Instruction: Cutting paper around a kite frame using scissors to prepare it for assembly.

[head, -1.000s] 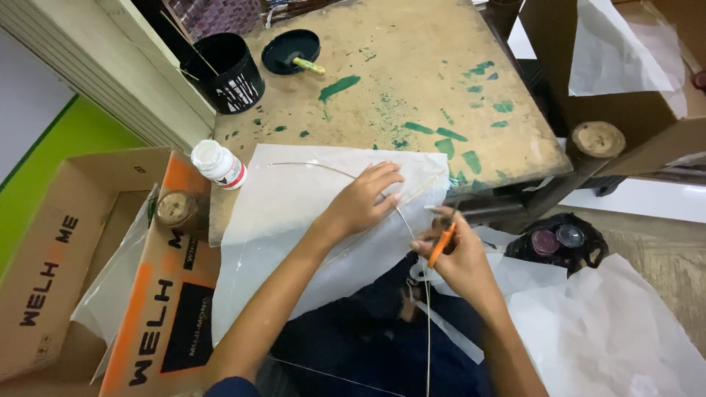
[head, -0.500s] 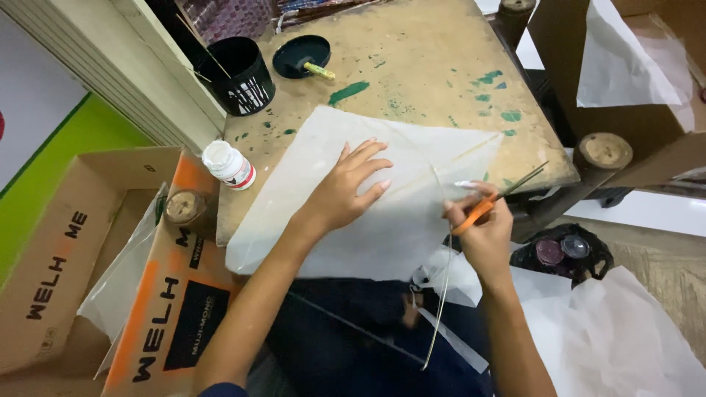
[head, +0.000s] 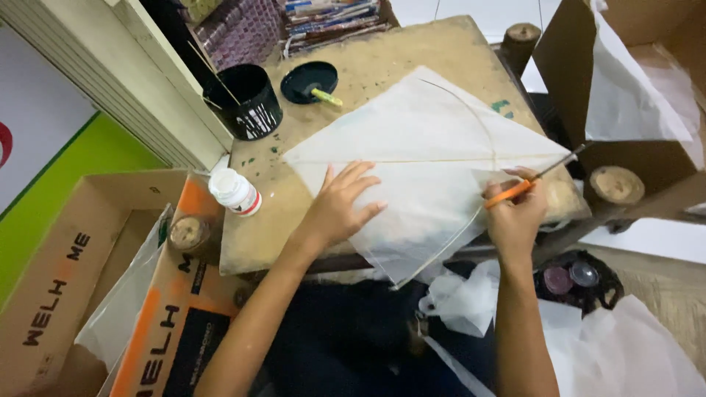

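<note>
Nearest us, our left hand (head: 340, 206) lies flat, fingers spread, pressing a white paper kite (head: 426, 158) onto the worn counter (head: 382, 62). Our right hand (head: 516, 213) is closed around orange-handled scissors (head: 531, 181) at the kite's right edge; whether the blades touch the paper, we cannot quite tell. Left of the kite stands a white bottle (head: 235, 192). Farther back sit a black pot (head: 248, 101) and a dark dish (head: 310, 79).
</note>
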